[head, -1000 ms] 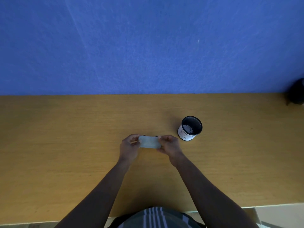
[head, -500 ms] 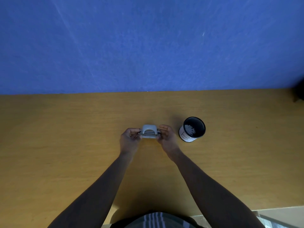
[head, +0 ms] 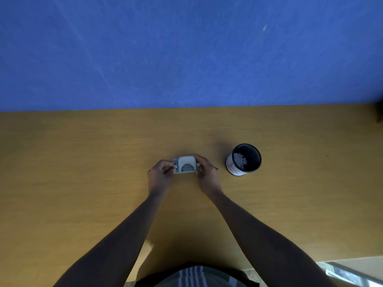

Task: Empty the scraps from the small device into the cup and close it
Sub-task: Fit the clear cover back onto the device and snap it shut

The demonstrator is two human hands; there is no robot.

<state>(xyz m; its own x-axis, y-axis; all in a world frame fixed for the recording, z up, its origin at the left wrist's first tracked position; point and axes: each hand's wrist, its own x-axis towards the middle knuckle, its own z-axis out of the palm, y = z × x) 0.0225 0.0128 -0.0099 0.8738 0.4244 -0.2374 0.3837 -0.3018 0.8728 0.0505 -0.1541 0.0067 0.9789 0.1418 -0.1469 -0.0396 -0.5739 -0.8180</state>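
The cup point(head: 244, 159) stands at the middle right of the frame; it is dark inside with a white outer wall, and on this wall there are thin dark line marks, maybe a drawing or letters, but they are too small to read. No brand or other writing can be read anywhere. Inside the cup lies a small heap of pale scraps point(head: 240, 161) against its left inner side. The device point(head: 186, 165), small and grey with a rounded top and some metal parts under it, is in the middle of the frame, to the left of the cup and clearly apart from it. The left hand point(head: 160, 176) grips the left end of the device with the fingers curled around it, and the right hand point(head: 207, 174) grips the right end in the same way; whether the device touches the surface point(head: 83, 172) or is held just above it cannot be told. The surface is of yellow-brown wood and is bare on the left side of the frame and also to the right of the cup, so there is wide open room on both sides. Its far edge meets a blue wall point(head: 186, 50) across the upper half of the frame. Its near edge runs along the bottom, where a striped shirt point(head: 196, 278) shows, and a dark object point(head: 379, 112) is cut by the right border.
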